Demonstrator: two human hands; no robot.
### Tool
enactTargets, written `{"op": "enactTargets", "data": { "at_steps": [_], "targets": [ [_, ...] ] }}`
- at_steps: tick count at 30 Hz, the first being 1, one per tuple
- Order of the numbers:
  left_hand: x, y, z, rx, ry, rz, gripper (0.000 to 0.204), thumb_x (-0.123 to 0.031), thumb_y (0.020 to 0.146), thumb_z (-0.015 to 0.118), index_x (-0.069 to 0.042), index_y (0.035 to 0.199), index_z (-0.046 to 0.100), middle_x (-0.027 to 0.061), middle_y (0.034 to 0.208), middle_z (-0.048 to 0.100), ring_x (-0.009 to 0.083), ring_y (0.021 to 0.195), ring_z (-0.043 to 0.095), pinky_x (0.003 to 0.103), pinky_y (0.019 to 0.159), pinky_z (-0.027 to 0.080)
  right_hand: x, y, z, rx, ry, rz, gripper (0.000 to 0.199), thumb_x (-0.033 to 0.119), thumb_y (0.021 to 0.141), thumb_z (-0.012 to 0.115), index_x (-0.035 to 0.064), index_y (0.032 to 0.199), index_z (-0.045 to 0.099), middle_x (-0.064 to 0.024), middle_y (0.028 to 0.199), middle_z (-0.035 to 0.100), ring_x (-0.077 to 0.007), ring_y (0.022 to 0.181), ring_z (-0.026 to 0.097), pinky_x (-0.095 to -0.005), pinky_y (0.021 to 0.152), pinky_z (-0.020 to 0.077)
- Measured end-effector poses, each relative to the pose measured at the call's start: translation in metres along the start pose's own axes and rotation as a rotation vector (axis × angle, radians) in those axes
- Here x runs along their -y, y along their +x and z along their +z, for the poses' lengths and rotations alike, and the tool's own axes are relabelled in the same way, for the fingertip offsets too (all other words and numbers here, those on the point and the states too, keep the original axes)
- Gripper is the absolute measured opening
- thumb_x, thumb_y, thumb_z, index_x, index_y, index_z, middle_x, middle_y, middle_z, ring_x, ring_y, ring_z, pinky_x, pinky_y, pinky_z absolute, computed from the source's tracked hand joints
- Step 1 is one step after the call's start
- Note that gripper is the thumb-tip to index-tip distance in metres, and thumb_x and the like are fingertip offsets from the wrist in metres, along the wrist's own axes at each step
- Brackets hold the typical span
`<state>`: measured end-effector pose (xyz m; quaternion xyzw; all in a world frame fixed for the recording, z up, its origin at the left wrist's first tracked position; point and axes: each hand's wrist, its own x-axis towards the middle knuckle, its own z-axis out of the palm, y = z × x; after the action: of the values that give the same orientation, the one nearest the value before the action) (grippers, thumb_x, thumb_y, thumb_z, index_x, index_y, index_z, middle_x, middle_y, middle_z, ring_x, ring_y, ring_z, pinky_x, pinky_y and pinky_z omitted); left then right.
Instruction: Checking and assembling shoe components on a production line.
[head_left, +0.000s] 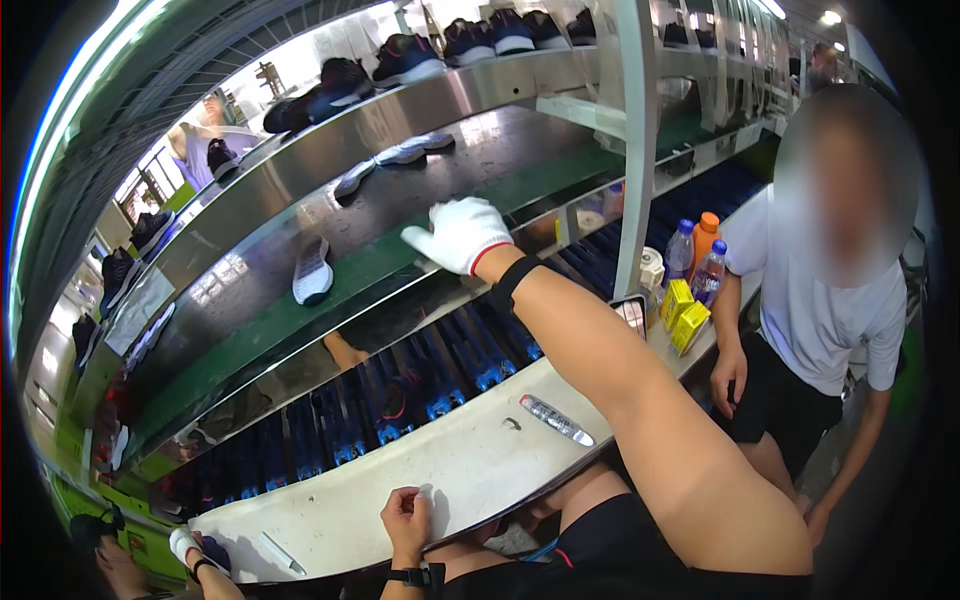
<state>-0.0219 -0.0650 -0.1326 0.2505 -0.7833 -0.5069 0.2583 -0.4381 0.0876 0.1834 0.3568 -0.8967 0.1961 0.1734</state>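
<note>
My right hand (465,236), in a white knit glove, reaches over the near edge of the green conveyor belt (385,240). Its thumb points left, apart from the fingers, and nothing shows in its grasp. On the belt beyond lie a white-and-dark shoe sole (313,274), left of the glove, and several more pale soles (402,153) further back. My left hand (405,515) is bare, with a dark watch on its wrist. Its fingers curl closed over the front edge of the white bench (350,490), with nothing visible in them.
Dark sneakers (408,60) line the upper shelf. Blue-tipped dark slats (440,375) run below the belt. A silver tube (556,419) and a slim white stick (283,553) lie on the bench. Bottles (708,272) and yellow cartons (688,327) stand right, near a co-worker (835,300); another works lower left.
</note>
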Motion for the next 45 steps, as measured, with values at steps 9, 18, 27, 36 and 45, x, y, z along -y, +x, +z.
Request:
{"op": "enactTargets", "data": {
  "at_steps": [9, 18, 27, 36, 45],
  "targets": [
    [-0.015, 0.113, 0.004, 0.177, 0.429, 0.213, 0.034, -0.016, 0.089, 0.079, -0.002, 0.118, 0.07, 0.0166, 0.104, 0.075, 0.0254, 0.088, 0.072, 0.039, 0.078, 0.058, 0.0, -0.004, -0.012, -0.071, -0.055, 0.047, 0.059, 0.056, 0.096, 0.065, 0.0065, 0.126, 0.078, -0.0185, 0.129, 0.079, -0.0357, 0.123, 0.073, -0.0481, 0.109, 0.0558],
    [0.033, 0.222, 0.071, 0.134, 0.698, -0.022, 0.08, -0.033, 0.094, 0.081, 0.001, 0.158, 0.049, 0.0325, 0.143, 0.067, 0.0498, 0.133, 0.065, 0.054, 0.112, 0.053, 0.008, -0.009, -0.002, -0.154, 0.02, 0.107, 0.049, 0.053, 0.097, 0.07, 0.0056, 0.105, 0.08, -0.0188, 0.116, 0.079, -0.0379, 0.118, 0.072, -0.0485, 0.109, 0.0546],
    [-0.01, 0.199, 0.044, -0.118, 0.345, 0.243, 0.038, -0.032, 0.109, 0.064, 0.001, 0.128, 0.07, 0.0241, 0.113, 0.077, 0.0352, 0.101, 0.075, 0.045, 0.091, 0.056, 0.012, 0.006, -0.005, -0.207, 0.047, 0.099, 0.048, 0.047, 0.097, 0.068, 0.0035, 0.115, 0.079, -0.0193, 0.117, 0.08, -0.0365, 0.114, 0.075, -0.0495, 0.104, 0.0559],
    [-0.057, 0.004, -0.029, 0.265, 0.553, 0.421, 0.045, -0.012, 0.091, 0.078, -0.001, 0.133, 0.068, 0.0231, 0.123, 0.072, 0.0464, 0.111, 0.068, 0.051, 0.101, 0.056, 0.013, -0.007, -0.011, -0.203, 0.022, 0.039, 0.049, 0.052, 0.097, 0.066, 0.005, 0.096, 0.082, -0.0198, 0.107, 0.08, -0.0393, 0.107, 0.075, -0.0511, 0.101, 0.0575],
    [-0.146, 0.023, -0.003, 0.242, -0.084, 0.599, 0.067, -0.005, 0.081, 0.088, -0.003, 0.144, 0.064, 0.0217, 0.142, 0.069, 0.0403, 0.134, 0.065, 0.047, 0.115, 0.051, -0.027, -0.023, 0.017, -0.166, -0.245, -0.414, 0.038, 0.05, 0.106, 0.061, 0.0194, 0.12, 0.078, -0.0175, 0.107, 0.078, -0.0411, 0.105, 0.074, -0.055, 0.096, 0.0574]
  ]
}}
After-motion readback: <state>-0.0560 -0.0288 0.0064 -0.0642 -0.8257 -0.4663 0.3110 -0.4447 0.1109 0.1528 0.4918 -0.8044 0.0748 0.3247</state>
